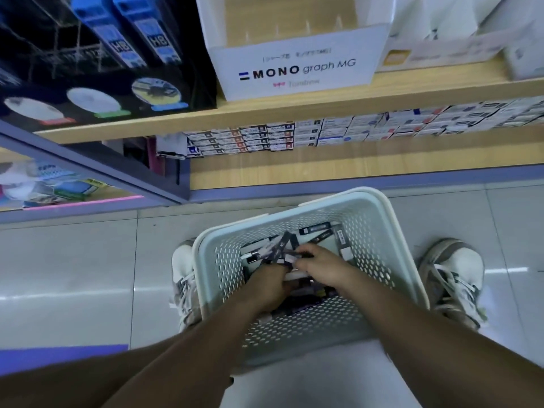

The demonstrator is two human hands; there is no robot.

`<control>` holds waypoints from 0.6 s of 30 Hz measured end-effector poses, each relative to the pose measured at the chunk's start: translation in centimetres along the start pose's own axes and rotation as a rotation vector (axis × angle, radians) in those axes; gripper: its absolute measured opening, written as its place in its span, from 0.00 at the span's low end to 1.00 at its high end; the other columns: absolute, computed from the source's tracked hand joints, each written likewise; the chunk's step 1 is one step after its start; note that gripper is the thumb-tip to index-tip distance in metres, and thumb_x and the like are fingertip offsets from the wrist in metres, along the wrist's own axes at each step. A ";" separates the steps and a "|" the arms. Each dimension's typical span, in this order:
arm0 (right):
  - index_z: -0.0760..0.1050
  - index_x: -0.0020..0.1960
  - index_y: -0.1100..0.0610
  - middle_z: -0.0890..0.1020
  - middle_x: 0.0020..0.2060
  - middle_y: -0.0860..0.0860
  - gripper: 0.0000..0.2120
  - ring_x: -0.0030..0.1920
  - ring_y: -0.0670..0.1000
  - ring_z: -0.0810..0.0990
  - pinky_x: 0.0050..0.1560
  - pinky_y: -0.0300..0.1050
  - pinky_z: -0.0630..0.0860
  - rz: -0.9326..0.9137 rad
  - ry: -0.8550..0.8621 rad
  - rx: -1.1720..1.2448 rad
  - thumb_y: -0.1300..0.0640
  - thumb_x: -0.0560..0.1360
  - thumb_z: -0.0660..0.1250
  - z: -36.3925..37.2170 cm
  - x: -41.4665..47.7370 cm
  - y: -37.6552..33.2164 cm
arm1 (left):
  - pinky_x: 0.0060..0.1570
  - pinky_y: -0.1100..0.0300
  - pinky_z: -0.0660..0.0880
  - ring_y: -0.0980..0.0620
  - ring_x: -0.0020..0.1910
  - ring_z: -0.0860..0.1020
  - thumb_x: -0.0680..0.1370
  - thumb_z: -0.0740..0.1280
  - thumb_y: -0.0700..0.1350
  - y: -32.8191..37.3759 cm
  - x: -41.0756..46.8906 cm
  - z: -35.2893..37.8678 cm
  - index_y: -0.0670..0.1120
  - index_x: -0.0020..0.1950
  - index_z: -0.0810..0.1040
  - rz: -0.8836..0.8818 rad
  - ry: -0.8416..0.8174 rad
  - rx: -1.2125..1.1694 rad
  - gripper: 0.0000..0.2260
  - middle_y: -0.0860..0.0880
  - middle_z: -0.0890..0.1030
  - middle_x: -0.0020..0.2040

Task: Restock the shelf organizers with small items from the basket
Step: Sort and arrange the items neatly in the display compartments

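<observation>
basket (374,240) holds dark packets (315,230); hands (265,285) (322,270) grip some

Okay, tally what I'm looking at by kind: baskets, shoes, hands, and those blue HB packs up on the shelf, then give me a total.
Basket: 1
Shoes: 2
Hands: 2
Blue HB packs: 2
Total: 7

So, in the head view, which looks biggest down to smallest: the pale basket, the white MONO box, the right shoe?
Largest to smallest: pale basket, white MONO box, right shoe. The basket sits nearer the camera, which inflates it.
</observation>
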State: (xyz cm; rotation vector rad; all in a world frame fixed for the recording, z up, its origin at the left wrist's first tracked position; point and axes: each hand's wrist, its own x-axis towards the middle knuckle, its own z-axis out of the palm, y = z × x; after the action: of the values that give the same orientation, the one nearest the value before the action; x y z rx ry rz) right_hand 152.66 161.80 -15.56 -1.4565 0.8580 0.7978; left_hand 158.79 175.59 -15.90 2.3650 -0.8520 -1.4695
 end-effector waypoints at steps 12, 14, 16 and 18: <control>0.78 0.54 0.59 0.77 0.39 0.53 0.08 0.34 0.48 0.74 0.34 0.41 0.72 -0.028 0.192 0.651 0.55 0.78 0.68 -0.6 -1.1 -0.8 | 0.38 0.57 0.74 0.53 0.33 0.74 0.82 0.61 0.45 1.8 -1.4 -1.8 0.45 0.45 0.73 -0.145 0.067 -0.615 0.07 0.48 0.75 0.36; 0.78 0.52 0.60 0.79 0.37 0.53 0.07 0.33 0.48 0.75 0.31 0.39 0.69 -0.039 0.219 0.680 0.57 0.78 0.67 -0.9 -1.7 -0.6 | 0.38 0.60 0.75 0.53 0.35 0.75 0.82 0.61 0.43 2.0 -2.2 -2.3 0.47 0.44 0.72 -0.164 0.083 -0.734 0.07 0.49 0.75 0.37; 0.78 0.52 0.62 0.82 0.36 0.54 0.07 0.32 0.47 0.77 0.30 0.37 0.70 -0.062 0.199 0.692 0.59 0.78 0.68 -1.2 -2.7 -0.7 | 0.39 0.60 0.76 0.52 0.36 0.78 0.82 0.60 0.42 2.3 -3.2 -3.2 0.46 0.46 0.74 -0.191 0.127 -0.940 0.06 0.49 0.77 0.38; 0.79 0.51 0.63 0.83 0.36 0.55 0.06 0.32 0.48 0.78 0.31 0.36 0.73 -0.091 0.116 0.719 0.61 0.76 0.69 -1.6 -4.3 -0.9 | 0.38 0.60 0.76 0.52 0.35 0.79 0.82 0.60 0.43 3.0 -4.4 -4.2 0.44 0.48 0.75 -0.200 0.191 -1.113 0.06 0.48 0.79 0.37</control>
State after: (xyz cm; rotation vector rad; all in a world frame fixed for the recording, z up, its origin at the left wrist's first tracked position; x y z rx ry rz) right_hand 151.37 160.45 -11.30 -0.8943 1.0223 0.2790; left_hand 160.00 175.30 -9.26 1.6695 0.2580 -1.2385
